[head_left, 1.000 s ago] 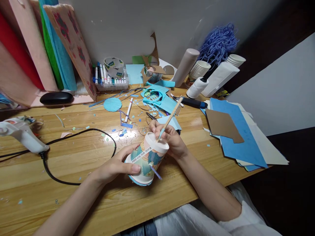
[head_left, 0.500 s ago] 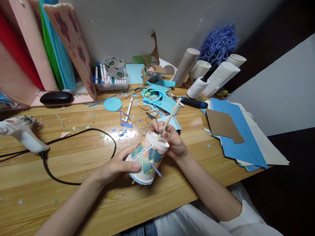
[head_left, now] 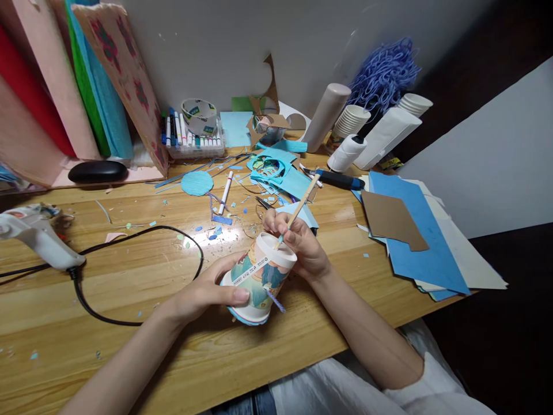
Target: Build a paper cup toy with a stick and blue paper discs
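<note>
A printed paper cup (head_left: 254, 276) is held tilted above the near part of the wooden table, its recessed base facing up and away. My left hand (head_left: 220, 285) wraps round its left side, thumb across the front. My right hand (head_left: 302, 245) pinches a thin wooden stick (head_left: 302, 204) whose lower end meets the cup's base. Whether the stick passes through the base I cannot tell. A short purple string (head_left: 275, 300) sticks out of the cup's side, and blue paper edges its lower rim. Another small stick end shows below that rim.
A white glue gun (head_left: 43, 239) with a black cable (head_left: 164, 228) lies left. Behind are a marker (head_left: 226, 193), a blue paper disc (head_left: 197, 183), scraps and a utility knife (head_left: 339, 180). Blue paper sheets (head_left: 415, 230) and brown cardboard (head_left: 393, 221) lie right. Cups (head_left: 351, 122) stand at the back.
Almost nothing differs. The cup has turned very slightly in my left hand, and the stick stays in my right hand at its base.
</note>
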`<action>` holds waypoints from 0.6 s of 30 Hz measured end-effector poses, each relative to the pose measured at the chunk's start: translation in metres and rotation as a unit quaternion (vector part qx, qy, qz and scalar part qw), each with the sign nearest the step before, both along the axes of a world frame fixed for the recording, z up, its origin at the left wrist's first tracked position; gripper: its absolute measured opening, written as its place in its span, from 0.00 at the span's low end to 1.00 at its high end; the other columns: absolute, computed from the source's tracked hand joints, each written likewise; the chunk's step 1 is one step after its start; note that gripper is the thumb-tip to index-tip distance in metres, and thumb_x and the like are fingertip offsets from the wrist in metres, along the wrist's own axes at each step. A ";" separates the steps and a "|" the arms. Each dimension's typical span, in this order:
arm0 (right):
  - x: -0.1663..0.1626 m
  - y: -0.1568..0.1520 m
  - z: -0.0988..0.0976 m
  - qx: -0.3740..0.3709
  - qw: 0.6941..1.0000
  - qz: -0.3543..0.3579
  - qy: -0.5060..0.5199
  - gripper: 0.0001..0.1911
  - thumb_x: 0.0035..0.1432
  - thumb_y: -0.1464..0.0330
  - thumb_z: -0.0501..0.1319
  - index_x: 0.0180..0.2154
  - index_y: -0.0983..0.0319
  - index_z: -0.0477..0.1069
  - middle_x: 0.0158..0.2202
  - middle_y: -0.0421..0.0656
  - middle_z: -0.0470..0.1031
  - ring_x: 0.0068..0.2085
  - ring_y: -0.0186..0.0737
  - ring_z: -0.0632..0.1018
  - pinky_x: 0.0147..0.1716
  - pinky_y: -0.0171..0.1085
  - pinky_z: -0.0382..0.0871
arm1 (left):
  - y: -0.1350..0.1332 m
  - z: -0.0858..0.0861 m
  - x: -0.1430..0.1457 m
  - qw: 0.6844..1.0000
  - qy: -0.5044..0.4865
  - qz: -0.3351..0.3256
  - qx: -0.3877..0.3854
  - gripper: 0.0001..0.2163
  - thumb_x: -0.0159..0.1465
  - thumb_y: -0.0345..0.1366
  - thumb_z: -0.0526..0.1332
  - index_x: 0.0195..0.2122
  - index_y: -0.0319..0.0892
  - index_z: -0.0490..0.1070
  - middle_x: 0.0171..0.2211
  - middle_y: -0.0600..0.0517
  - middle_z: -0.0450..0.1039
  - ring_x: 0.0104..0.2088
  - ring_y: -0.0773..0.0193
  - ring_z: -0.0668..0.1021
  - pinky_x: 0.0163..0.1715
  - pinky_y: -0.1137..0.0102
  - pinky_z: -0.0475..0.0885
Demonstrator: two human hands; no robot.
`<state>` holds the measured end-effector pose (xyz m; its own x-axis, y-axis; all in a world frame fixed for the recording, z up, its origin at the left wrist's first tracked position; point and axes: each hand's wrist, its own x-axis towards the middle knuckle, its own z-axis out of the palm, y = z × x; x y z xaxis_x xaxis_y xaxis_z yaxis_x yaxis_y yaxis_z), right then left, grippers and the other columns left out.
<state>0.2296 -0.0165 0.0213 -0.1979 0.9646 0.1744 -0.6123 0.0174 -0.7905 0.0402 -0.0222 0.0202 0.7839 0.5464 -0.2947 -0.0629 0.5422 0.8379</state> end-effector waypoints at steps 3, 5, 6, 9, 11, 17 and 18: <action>0.000 0.000 0.003 0.004 0.999 -0.019 -0.048 0.08 0.45 0.65 0.68 0.23 0.61 0.71 0.28 0.38 0.60 0.30 0.32 0.63 0.28 0.31 0.57 | 0.000 -0.002 -0.001 1.000 0.005 0.005 0.008 0.29 0.45 0.44 0.68 0.49 0.39 0.68 0.40 0.47 0.74 0.39 0.57 0.75 0.35 0.72 0.68; 0.000 -0.001 0.005 -0.010 0.996 -0.036 -0.079 0.08 0.44 0.66 0.68 0.22 0.61 0.72 0.28 0.37 0.61 0.28 0.30 0.64 0.27 0.31 0.58 | 0.001 -0.004 -0.002 1.000 0.011 0.010 0.012 0.30 0.46 0.45 0.67 0.49 0.38 0.68 0.40 0.46 0.74 0.38 0.57 0.75 0.35 0.71 0.68; 0.000 -0.002 0.006 -0.021 0.995 -0.045 -0.090 0.08 0.43 0.66 0.68 0.22 0.61 0.72 0.27 0.37 0.61 0.27 0.30 0.64 0.27 0.31 0.58 | 0.001 -0.004 -0.002 1.000 0.013 0.013 0.015 0.30 0.46 0.45 0.67 0.49 0.38 0.67 0.40 0.46 0.74 0.38 0.56 0.75 0.35 0.71 0.68; 0.000 -0.002 0.008 -0.046 0.990 -0.073 -0.109 0.08 0.42 0.66 0.69 0.22 0.61 0.72 0.26 0.36 0.64 0.25 0.29 0.65 0.26 0.31 0.60 | 0.002 -0.001 -0.001 0.998 0.030 0.024 0.046 0.29 0.48 0.45 0.66 0.50 0.38 0.66 0.42 0.46 0.74 0.40 0.55 0.75 0.37 0.70 0.68; 0.000 0.000 0.007 -0.055 0.986 -0.095 -0.124 0.07 0.42 0.67 0.69 0.23 0.61 0.73 0.25 0.36 0.67 0.26 0.29 0.68 0.27 0.30 0.62 | 0.003 0.002 0.001 0.992 0.073 0.048 0.091 0.28 0.48 0.45 0.66 0.49 0.38 0.66 0.43 0.46 0.73 0.42 0.55 0.74 0.39 0.69 0.68; 0.002 0.008 -0.001 -0.096 0.956 -0.187 -0.207 0.11 0.39 0.65 0.71 0.22 0.62 0.71 0.21 0.35 0.70 0.24 0.29 0.69 0.25 0.30 0.63 | 0.003 0.007 0.009 0.940 0.227 0.124 0.223 0.23 0.50 0.46 0.65 0.44 0.39 0.66 0.38 0.50 0.73 0.37 0.59 0.74 0.35 0.69 0.70; 0.002 0.009 -0.003 -0.103 0.951 -0.192 -0.221 0.11 0.38 0.65 0.71 0.21 0.62 0.71 0.20 0.35 0.70 0.23 0.29 0.69 0.24 0.30 0.63 | 0.003 0.007 0.010 0.932 0.243 0.133 0.233 0.23 0.50 0.46 0.65 0.44 0.39 0.66 0.37 0.50 0.73 0.35 0.60 0.75 0.34 0.70 0.70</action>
<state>0.2318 -0.0079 0.0188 0.1655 0.9852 -0.0445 -0.1986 -0.0109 -0.9800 0.0505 -0.0196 0.0271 0.4380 0.8601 -0.2616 0.3059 0.1310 0.9430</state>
